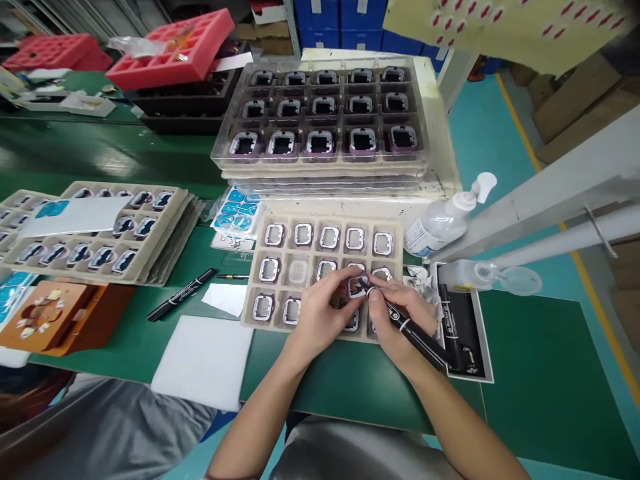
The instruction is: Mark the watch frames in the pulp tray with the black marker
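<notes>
My left hand (pixel 323 310) grips a small square watch-like frame (pixel 357 287) between thumb and fingers, above the front tray. My right hand (pixel 400 313) holds a black marker (pixel 415 335), its tip at the frame and its body slanting down to the right. Some right fingertips are close to the frame; whether they touch it is unclear. Beneath both hands lies a beige compartment tray (pixel 285 255) with similar frames in its pockets. One pocket in the middle row, second from the left, shows no frame.
Stacked trays (pixel 320 167) stand behind. Left are more trays (pixel 167 240), an orange block (pixel 55 317), a second marker (pixel 181 295) and a white foam sheet (pixel 205 360). A pump bottle (pixel 440 223) and a black-lined box (pixel 467 333) stand right. Another person's leg (pixel 110 427) shows lower left.
</notes>
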Demonstrator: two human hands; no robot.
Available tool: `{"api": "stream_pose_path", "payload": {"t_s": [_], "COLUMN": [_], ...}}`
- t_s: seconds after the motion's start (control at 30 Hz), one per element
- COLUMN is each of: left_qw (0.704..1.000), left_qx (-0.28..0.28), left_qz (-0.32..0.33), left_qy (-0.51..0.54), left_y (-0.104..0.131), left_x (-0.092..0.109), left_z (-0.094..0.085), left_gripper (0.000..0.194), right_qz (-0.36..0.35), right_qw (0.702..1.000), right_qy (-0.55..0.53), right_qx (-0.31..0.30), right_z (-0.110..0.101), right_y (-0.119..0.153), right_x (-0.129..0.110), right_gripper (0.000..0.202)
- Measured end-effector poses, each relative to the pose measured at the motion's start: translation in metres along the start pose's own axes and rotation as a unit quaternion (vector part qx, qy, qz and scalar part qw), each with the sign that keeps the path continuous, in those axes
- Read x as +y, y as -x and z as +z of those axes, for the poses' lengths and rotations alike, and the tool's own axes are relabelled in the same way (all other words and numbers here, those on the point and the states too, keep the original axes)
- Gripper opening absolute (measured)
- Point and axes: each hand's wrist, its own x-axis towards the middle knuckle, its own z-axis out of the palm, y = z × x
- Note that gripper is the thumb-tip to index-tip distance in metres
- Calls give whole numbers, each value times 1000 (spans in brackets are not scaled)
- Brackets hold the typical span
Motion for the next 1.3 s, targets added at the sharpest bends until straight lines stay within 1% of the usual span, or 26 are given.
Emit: {"api": "stream_pose_path", "payload": {"t_s": [0.17, 0.3, 0.63, 0.77, 1.03, 1.3], "left_qw": [1000, 999, 998, 998, 995, 995], "left_qx": [3, 0, 1, 2, 2, 2], "left_qz": [-1, 10, 21, 32, 64, 66], "left_qy": [-27, -35, -52, -59, -77, -78], "left_y": [2, 2, 5, 5, 5, 4], "left_x": [2, 3, 1, 2, 1, 2], "left_z": [3, 4, 5, 5, 4, 4], "left_gripper": [43, 41, 36, 37, 35, 33], "right_qz": [11, -1, 8, 14, -27, -30], "right_qw": [1000, 1000, 1000, 999, 999, 998], "right_qy": [11, 29, 25, 37, 39, 51], "right_qx": [-2, 5, -6, -6, 0, 5], "right_z": [-1, -1, -2, -3, 1, 1], "right_y": [0, 2, 4, 3, 2, 3], "right_x": [-1, 1, 0, -1, 1, 1], "right_gripper": [22, 20, 21, 19, 22, 23]}}
